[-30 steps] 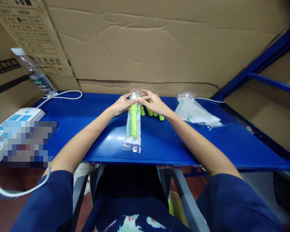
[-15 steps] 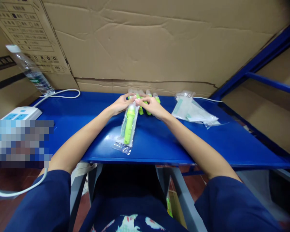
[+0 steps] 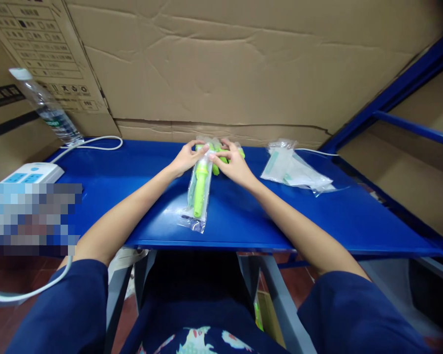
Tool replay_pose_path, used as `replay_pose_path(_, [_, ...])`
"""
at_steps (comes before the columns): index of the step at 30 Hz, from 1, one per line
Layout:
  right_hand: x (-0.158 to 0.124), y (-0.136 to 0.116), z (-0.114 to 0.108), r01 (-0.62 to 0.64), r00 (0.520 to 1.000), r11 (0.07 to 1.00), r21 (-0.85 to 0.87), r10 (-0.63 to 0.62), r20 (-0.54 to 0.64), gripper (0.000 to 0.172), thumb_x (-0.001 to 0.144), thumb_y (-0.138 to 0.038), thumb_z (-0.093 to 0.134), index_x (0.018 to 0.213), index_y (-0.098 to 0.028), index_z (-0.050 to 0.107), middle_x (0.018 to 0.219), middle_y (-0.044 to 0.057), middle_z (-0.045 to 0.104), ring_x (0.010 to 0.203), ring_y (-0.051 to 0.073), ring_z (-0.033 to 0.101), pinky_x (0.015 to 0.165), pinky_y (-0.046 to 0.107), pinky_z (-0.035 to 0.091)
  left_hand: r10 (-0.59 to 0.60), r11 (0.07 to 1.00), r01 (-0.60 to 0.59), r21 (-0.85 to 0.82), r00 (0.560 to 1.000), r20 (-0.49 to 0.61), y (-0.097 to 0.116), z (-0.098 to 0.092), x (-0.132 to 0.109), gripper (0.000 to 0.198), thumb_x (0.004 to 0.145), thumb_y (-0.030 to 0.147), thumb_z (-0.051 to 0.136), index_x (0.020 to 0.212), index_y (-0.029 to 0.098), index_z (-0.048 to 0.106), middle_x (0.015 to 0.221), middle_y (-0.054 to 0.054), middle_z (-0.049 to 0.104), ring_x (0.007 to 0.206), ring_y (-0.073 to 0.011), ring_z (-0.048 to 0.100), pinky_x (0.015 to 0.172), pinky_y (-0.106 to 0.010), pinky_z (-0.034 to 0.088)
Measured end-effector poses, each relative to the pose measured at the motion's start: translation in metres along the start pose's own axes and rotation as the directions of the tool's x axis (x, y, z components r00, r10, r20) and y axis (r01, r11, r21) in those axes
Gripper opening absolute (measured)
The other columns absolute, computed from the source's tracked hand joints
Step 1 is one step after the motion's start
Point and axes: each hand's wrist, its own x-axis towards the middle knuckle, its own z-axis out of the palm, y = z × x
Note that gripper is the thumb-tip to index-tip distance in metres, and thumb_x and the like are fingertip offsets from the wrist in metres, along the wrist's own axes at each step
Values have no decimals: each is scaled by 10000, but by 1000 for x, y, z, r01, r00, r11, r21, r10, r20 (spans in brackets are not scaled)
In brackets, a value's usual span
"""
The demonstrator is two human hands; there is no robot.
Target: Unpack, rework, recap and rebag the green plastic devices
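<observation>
A clear plastic bag [image 3: 205, 196] with a bright green tube-shaped item [image 3: 199, 194] inside lies on the blue table. My left hand [image 3: 190, 156] pinches the bag's far end from the left. On the right of that same end, my right hand [image 3: 233, 161] has its thumb at the bag and its other fingers spread over several more green items [image 3: 216, 169]. These lie behind and partly under my hands, which hide much of them. The bag's near end rests flat, pointing toward me.
Flat plastic bags [image 3: 295, 169] lie on the right of the blue table [image 3: 251, 221]. At the left stand a water bottle [image 3: 55, 115] and a white power strip [image 3: 40, 172] with a cable. A cardboard wall [image 3: 225, 64] rises behind, and a blue metal frame [image 3: 413, 128] is at the right.
The bag's near end has shifted slightly right and away from me. My right hand's fingers have spread and lifted over the green items behind the bag.
</observation>
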Motion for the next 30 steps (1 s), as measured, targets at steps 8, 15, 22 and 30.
replay_pose_path(8, [-1, 0, -4, -181, 961, 964, 196, 131, 245, 425, 743, -615, 885, 786, -212, 758, 1294, 146, 700, 1352, 352, 573, 1180, 564, 407, -11, 999, 7, 34, 993, 115, 0, -4, -2, 517, 884, 470, 826, 1205, 110, 640, 593, 16, 703, 505, -118, 641, 556, -198, 449])
replay_pose_path(15, [4, 13, 3, -284, 955, 834, 473, 288, 67, 590, 534, -488, 1005, 848, -240, 572, 1046, 58, 706, 1094, 248, 684, 932, 400, 592, -37, 992, 58, -112, 984, 177, -10, -6, 6, 434, 928, 432, 791, 1201, 124, 652, 685, -28, 748, 558, -133, 698, 563, -193, 497])
replay_pose_path(22, [4, 14, -4, -142, 990, 866, 479, 113, 89, 415, 697, -549, 875, 953, -258, 727, 1025, 43, 781, 973, 222, 743, 900, 399, 626, -58, 953, 137, -271, 959, 278, -3, -9, 6, 166, 935, 135, 655, 1076, 185, 727, 890, -25, 780, 729, -141, 759, 643, -215, 585])
replay_pose_path(30, [4, 21, 0, 24, 1000, 908, 418, -18, -18, 257, 743, -462, 851, 747, -236, 728, 1003, 63, 789, 984, 234, 765, 1017, 428, 594, -48, 956, 74, -284, 994, 97, -11, -15, 11, 201, 823, 102, 764, 1010, 159, 810, 979, -58, 817, 838, -137, 756, 821, -268, 617])
